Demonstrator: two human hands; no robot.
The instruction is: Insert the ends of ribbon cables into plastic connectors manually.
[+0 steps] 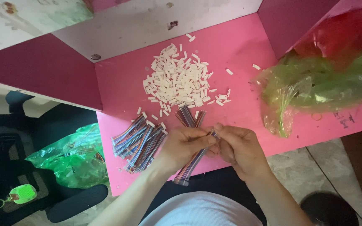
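Wires [190,165], a striped bunch, are pinched between my left hand [184,144] and right hand [239,146]. My fingers hide the wire tips. Both hands curl inward, touching. More wires [137,142] lie left; white pieces [176,79] lie beyond.

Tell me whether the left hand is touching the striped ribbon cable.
Touching. The head view shows the left hand pinching the striped ribbon cable, which trails below its fingers.

Small home-style piecework station, not a factory line. Pink surface [248,50] boxed by pink partition walls [43,71]. Heap of small white connector housings [176,77] at centre, bundles of multicoloured ribbon wires [139,142] near left. Green plastic bags [314,83] at right, tiled floor [306,171] below, black chair [63,201] near left.
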